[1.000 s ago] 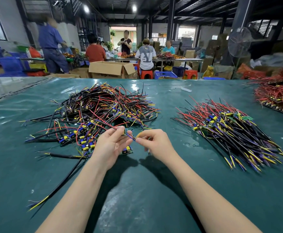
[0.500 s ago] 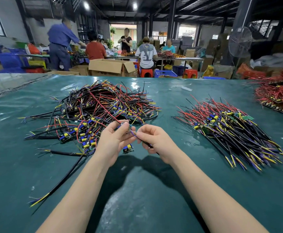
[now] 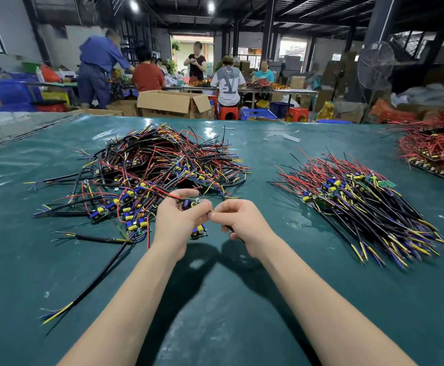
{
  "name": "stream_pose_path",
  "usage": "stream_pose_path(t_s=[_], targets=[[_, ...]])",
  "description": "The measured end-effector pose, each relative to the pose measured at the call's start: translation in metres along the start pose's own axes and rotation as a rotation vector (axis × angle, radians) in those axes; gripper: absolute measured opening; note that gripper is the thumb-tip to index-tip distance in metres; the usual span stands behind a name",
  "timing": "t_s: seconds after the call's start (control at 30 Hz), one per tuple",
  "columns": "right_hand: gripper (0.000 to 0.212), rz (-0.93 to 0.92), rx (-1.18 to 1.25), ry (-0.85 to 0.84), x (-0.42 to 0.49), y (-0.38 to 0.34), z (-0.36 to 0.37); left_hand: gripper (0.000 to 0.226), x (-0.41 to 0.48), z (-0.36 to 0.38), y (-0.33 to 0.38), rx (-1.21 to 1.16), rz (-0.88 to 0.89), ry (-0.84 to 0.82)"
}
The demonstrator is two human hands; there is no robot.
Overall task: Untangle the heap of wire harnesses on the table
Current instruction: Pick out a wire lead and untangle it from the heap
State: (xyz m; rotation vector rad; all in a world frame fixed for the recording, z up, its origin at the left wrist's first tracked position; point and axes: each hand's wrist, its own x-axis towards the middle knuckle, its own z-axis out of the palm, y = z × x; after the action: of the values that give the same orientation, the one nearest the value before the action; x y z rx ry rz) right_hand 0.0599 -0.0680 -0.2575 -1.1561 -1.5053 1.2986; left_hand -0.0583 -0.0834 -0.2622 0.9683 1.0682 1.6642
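The tangled heap of black, red, yellow and blue wire harnesses (image 3: 157,165) lay on the dark green covered table (image 3: 215,313), left of centre. It spread wider from left to right than from near to far, and its wires pointed every way. One long black sheathed cable (image 3: 97,281) ran out of it slantwise toward the near left and ended in yellow and blue leads. At the heap's near edge the left hand (image 3: 174,223) pinched a small circuit board (image 3: 190,203) between thumb and curled fingers, and a red wire led from the board back into the heap. The right hand (image 3: 242,225), just beside it, pinched a thin yellow-tipped wire between thumb and forefinger, with its other fingers curled round a black lead. Well apart to the right, a combed pile of harnesses (image 3: 360,202) lay slantwise, its yellow and blue tips pointing to the near right. Beyond the table's far edge stood an open brown cardboard box (image 3: 170,101) with its flaps out; what it held could not be seen.
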Motion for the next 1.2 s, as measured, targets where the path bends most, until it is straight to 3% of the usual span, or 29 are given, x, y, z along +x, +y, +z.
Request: stream_pose_path(t_s=[0.17, 0.3, 0.5, 0.6, 0.67, 0.73, 0.8, 0.87, 0.93, 1.07, 1.2], targets=[[0.024, 0.169, 0.228, -0.144, 0.000, -0.003, -0.008, 0.033, 0.003, -0.006, 0.008, 0.045, -0.015, -0.096], [0.023, 0.235, 0.203, -0.233, -0.003, -0.004, -0.009, 0.039, 0.005, -0.014, 0.014, 0.106, -0.081, -0.165], [0.024, -0.004, -0.198, -0.199, -0.003, -0.005, -0.004, 0.046, 0.005, -0.019, 0.015, 0.235, -0.133, -0.147], [0.015, -0.002, -0.067, -0.212, -0.001, -0.006, -0.008, 0.048, 0.006, -0.021, 0.019, 0.240, -0.172, -0.156], [0.009, 0.006, 0.047, -0.184, 0.000, -0.006, -0.009, 0.044, 0.004, -0.020, 0.019, 0.297, -0.242, -0.273], [0.008, -0.030, -0.030, -0.172, 0.002, -0.002, -0.005, 0.038, -0.001, -0.017, 0.017, 0.368, -0.307, -0.437], [0.014, -0.091, -0.103, -0.134, 0.003, 0.000, 0.000, 0.037, -0.002, -0.016, 0.012, 0.363, -0.348, -0.475], [0.021, -0.124, 0.006, -0.039, 0.005, 0.000, -0.002, 0.032, 0.001, -0.017, 0.011, 0.339, -0.376, -0.412], [0.023, -0.120, 0.184, 0.023, 0.005, -0.001, -0.008, 0.011, 0.003, -0.019, 0.010, 0.379, -0.371, -0.402], [0.021, -0.089, 0.434, 0.002, 0.006, 0.004, -0.012, 0.021, 0.002, -0.017, 0.007, 0.374, -0.419, -0.459], [0.022, -0.117, 0.452, 0.042, 0.009, 0.010, -0.014, 0.023, 0.000, -0.015, 0.005, 0.164, -0.500, -0.438]])
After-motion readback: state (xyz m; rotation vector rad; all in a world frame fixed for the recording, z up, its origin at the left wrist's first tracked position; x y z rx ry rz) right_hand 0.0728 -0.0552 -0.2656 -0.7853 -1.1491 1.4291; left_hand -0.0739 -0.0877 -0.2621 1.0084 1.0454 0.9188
